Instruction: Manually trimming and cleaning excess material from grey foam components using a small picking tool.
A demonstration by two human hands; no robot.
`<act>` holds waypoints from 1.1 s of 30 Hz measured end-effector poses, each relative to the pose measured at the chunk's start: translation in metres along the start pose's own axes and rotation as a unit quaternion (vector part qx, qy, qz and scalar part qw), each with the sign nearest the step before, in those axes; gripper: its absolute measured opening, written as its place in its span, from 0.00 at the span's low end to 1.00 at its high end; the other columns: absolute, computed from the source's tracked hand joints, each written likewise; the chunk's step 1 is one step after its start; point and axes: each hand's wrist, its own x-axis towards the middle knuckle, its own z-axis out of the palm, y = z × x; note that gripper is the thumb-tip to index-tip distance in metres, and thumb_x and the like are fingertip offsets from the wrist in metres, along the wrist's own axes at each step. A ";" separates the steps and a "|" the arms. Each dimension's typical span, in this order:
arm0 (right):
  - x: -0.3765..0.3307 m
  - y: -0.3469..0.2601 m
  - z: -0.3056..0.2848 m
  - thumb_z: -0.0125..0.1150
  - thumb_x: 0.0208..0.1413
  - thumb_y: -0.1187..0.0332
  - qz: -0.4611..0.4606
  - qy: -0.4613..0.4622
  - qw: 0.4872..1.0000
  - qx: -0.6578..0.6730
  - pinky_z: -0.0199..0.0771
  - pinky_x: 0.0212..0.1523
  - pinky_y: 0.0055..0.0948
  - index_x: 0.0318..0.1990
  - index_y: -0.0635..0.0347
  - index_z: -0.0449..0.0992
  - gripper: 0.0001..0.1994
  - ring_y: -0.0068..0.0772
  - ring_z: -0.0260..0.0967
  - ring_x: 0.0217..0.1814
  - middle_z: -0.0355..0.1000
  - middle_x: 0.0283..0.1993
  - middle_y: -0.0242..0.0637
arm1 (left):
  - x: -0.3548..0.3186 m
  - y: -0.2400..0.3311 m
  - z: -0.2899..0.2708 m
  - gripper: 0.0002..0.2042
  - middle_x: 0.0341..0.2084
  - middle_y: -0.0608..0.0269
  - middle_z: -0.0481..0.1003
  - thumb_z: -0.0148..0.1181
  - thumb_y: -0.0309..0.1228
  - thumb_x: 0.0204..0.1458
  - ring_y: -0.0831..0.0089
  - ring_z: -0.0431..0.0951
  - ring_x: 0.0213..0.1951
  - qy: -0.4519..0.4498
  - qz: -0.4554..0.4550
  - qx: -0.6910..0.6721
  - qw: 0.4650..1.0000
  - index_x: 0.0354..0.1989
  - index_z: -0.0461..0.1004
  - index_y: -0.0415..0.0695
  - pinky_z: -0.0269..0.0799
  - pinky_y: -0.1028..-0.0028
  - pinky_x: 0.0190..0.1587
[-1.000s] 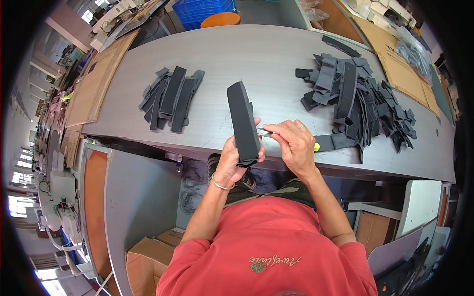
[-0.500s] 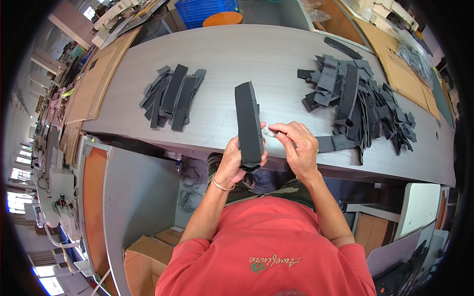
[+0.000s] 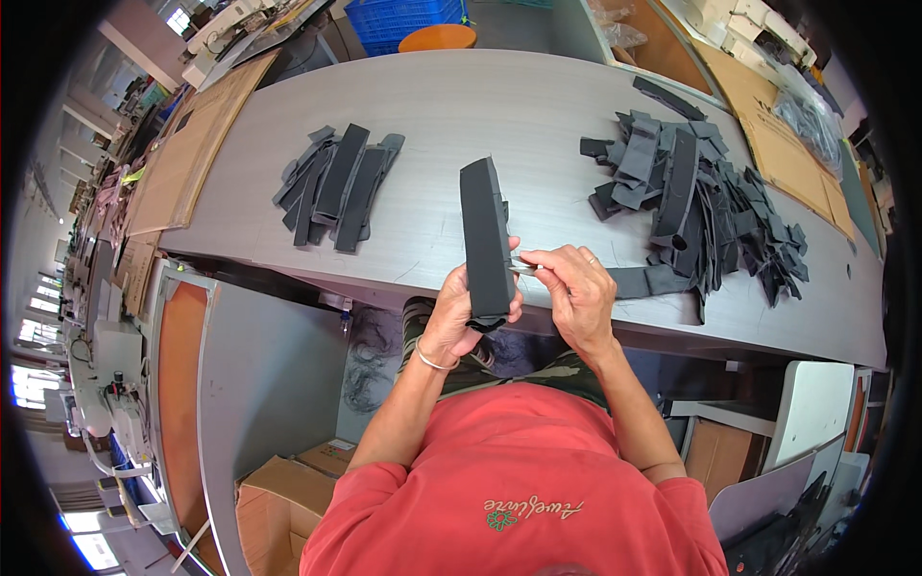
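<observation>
A long dark fabric strip [image 3: 485, 240] stands upright in my left hand [image 3: 449, 317], whose fingers are wrapped round its lower half. At the strip's right edge, my right hand [image 3: 578, 293] pinches a small silvery metal tool [image 3: 524, 267]. The tool's thin tip meets that edge, close to my left fingertips; its exact kind is too small to make out. Just beyond my right hand, one flat dark strip [image 3: 653, 280] sticks out of a large heap of similar strips [image 3: 720, 202]. A smaller stack of strips [image 3: 336, 187] lies on the table to the left.
The grey table [image 3: 461, 106] curves around in front of me, with loose threads on its top. Cardboard sheets [image 3: 197, 144] lie along the left side, and more cardboard [image 3: 783, 134] with clear plastic is on the right. An open cardboard box [image 3: 279, 509] sits below left.
My right hand has shifted slightly left, bringing the metal tool's tip against the strip's edge. My left hand keeps its hold on the strip.
</observation>
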 end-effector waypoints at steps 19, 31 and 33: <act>-0.002 0.004 0.001 0.62 0.48 0.73 -0.004 0.007 0.999 -0.043 0.63 0.28 0.30 0.35 0.53 0.79 0.06 0.33 0.62 0.24 0.70 0.23 0.30 | 0.000 -0.001 0.002 0.28 0.30 0.60 0.71 0.61 0.26 0.49 0.71 0.70 0.24 0.022 -0.010 0.003 1.000 0.61 0.61 0.37 0.67 0.70 0.27; -0.007 0.001 0.007 0.62 0.42 0.77 0.084 -0.075 0.981 0.156 0.73 0.34 0.27 0.40 0.54 0.79 0.14 0.35 0.75 0.34 0.74 0.41 0.37 | 0.003 -0.013 -0.005 0.11 0.35 0.64 0.74 0.57 0.23 0.53 0.79 0.75 0.35 0.099 0.017 0.220 0.970 0.44 0.69 0.38 0.73 0.78 0.39; -0.005 0.003 0.004 0.59 0.47 0.78 0.114 -0.050 0.976 0.179 0.72 0.33 0.25 0.37 0.59 0.79 0.09 0.31 0.74 0.32 0.75 0.37 0.38 | -0.002 -0.007 -0.007 0.14 0.37 0.61 0.74 0.57 0.21 0.52 0.78 0.75 0.37 0.050 -0.009 0.243 0.969 0.47 0.68 0.38 0.73 0.77 0.42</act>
